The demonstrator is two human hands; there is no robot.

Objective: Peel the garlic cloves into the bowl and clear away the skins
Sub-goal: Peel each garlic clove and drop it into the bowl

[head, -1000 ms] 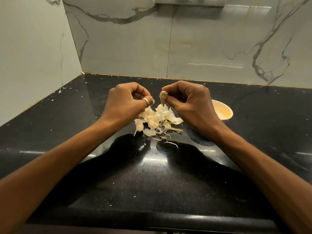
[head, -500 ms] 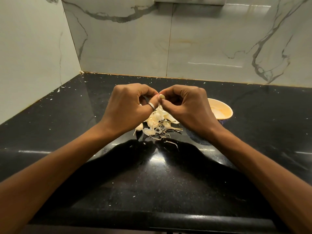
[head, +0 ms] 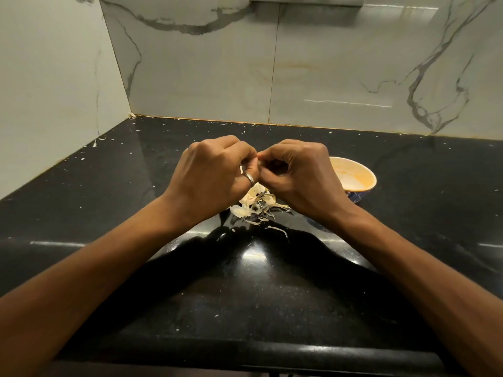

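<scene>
My left hand (head: 215, 172) and my right hand (head: 296, 175) meet above the black counter, fingers curled, pinching one small garlic clove (head: 260, 157) between their fingertips. Only a sliver of the clove shows between the thumbs. Below the hands lies a pile of pale garlic skins and cloves (head: 255, 204), partly hidden by both hands. A small bowl (head: 362, 180) with a pale orange inside stands just right of my right hand, its left side covered by that hand.
The black stone counter (head: 136, 191) runs into a corner of marble-patterned walls at the left and back. Tiny skin flecks are scattered over it, with a loose strip (head: 277, 229) just in front of the pile. The counter's front edge (head: 245, 352) is close to me.
My hands came together from slightly apart and now touch at the fingertips. The clove, held in my right hand before, is now pinched by both hands and mostly hidden.
</scene>
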